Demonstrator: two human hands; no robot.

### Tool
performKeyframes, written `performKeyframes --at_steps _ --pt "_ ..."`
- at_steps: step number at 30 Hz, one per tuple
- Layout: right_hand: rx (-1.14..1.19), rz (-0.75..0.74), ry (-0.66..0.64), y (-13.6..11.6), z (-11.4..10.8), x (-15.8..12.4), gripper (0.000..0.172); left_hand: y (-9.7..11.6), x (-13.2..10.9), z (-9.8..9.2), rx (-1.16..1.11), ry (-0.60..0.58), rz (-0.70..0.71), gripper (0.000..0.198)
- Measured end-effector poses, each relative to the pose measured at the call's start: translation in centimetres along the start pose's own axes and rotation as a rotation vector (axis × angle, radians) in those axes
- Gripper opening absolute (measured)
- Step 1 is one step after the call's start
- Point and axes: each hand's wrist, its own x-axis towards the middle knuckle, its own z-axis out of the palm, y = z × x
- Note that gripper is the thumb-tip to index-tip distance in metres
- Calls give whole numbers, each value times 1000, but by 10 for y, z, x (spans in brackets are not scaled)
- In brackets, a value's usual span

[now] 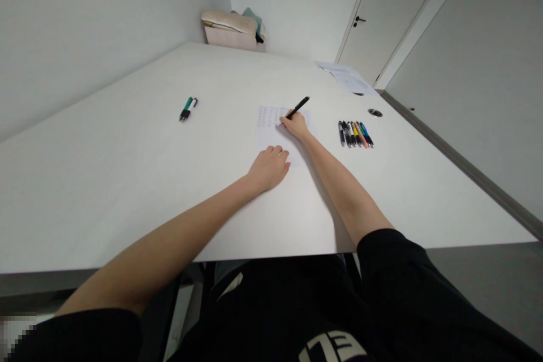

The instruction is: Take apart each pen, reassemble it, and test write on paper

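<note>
A black pen (300, 104) slants up out of my right hand (296, 123), whose fingers pinch it low near the tip. The tip is down at a sheet of paper (268, 134) with rows of small marks on its upper part. My right hand covers some of those rows. Flat on the lower part of the sheet lies my left hand (270, 168), fingers stretched out and holding nothing. The paper's lower edge is hard to make out against the white table (139, 181).
To the right lies a row of several pens (355, 134) in mixed colours. Two pens (188, 109), one green and one white, lie at the left. Loose papers (348, 76) rest at the far right, near a round table grommet (375, 113). Behind the table, a box (231, 38) holds folded cloth.
</note>
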Motion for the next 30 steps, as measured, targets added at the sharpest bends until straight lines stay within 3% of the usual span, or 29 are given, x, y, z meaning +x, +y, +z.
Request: performKeyframes --at_steps 30 --pt "-3 30 33 3 0 3 14 0 -1 1 58 7 4 33"
